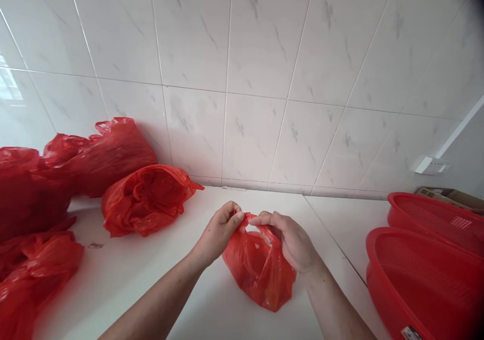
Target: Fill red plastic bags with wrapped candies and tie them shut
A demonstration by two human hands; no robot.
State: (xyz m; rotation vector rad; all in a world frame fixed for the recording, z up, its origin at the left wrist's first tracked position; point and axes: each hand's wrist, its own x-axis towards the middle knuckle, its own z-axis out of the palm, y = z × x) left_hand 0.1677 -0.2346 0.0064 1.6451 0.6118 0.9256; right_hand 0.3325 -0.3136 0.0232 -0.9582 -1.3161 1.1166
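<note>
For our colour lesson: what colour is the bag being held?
The bag is red, clearest in the head view.

At least five bags [260, 279], two baskets [376, 284]

Red everywhere here: the centre plastic bag [260, 279] glows a translucent orange-red, paler where light comes through, and the open plastic bag [147, 201] to its left matches that warm tone. Deeper crimson on the bulging plastic bag [113, 161] by the wall, streaked with whitish shine! Over right, the near basket [381, 251] and far basket [401, 206] are solid red, patterned with tiny perforations. The tabletop [151, 279] is plain white, the wall tiles [257, 42] whitish with wispy grey marbling, the socket [433, 165] white.
</note>
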